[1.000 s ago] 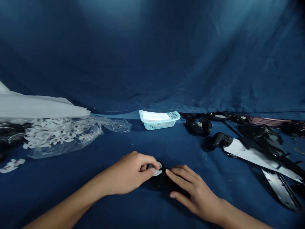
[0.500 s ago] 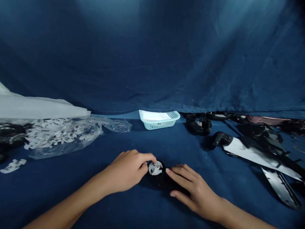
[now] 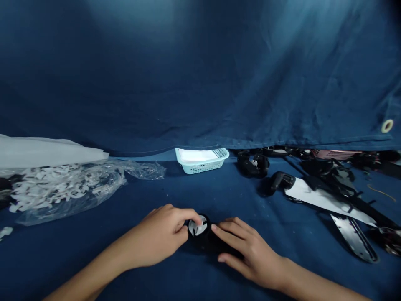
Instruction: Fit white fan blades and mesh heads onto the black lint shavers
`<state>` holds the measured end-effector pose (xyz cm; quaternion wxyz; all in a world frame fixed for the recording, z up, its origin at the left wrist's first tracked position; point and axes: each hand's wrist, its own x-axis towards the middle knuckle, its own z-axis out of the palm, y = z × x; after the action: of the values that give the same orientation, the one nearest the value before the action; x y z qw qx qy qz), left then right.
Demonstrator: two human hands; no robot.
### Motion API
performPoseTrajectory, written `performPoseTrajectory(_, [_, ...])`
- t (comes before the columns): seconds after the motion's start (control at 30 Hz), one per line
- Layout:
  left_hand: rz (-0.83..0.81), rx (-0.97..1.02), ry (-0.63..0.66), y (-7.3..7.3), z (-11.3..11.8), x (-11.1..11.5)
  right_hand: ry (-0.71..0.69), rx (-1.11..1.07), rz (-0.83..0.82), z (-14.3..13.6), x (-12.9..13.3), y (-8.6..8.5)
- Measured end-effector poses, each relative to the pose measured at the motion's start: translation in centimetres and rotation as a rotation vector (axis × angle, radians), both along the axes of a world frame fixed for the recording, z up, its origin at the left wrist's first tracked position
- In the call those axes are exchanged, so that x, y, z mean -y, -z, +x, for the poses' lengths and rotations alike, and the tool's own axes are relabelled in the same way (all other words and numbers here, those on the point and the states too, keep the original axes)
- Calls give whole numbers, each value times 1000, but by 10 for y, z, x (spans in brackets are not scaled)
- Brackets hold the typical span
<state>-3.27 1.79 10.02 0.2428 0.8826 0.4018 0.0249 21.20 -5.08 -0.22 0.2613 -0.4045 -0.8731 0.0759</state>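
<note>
A black part (image 3: 203, 243) lies on the blue cloth, low in the centre, with a round white piece (image 3: 194, 228) set in its ring-shaped end. The index fingertip of my left hand (image 3: 163, 236) presses on the white piece; its thumb is at the ring's left edge and the other fingers are curled. My right hand (image 3: 253, 253) rests over the right side of the black part, index finger by the ring and thumb nearer to me, holding it. Much of the dark body is hidden under that hand.
A clear bag (image 3: 103, 188) of small white pieces lies on the left under white sheeting (image 3: 46, 151). A light blue basket (image 3: 203, 167) stands at the back beside a hanging blue cloth (image 3: 188, 83). Black parts (image 3: 282, 182) and a long white-faced piece (image 3: 326, 200) lie on the right.
The view has turned a little to the right, so things appear shifted left. My left index finger has moved further onto the white piece. My right hand keeps its place on the black part.
</note>
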Motion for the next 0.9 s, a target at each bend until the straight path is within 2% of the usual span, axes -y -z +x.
performPoseTrajectory(0.2, [72,-10,21,6,0,0,8,6,-6,0,0,-1])
performPoseTrajectory(0.43, [109,-110,-31,0,2,-2,3,25,-9,1,0,1])
performPoseTrajectory(0.57, [83,-123,-49,-1,1,-3,-1,32,-46,2,0,3])
performPoseTrajectory(0.9, [6,-30,1,-4,0,5,-9,26,-42,2,0,4])
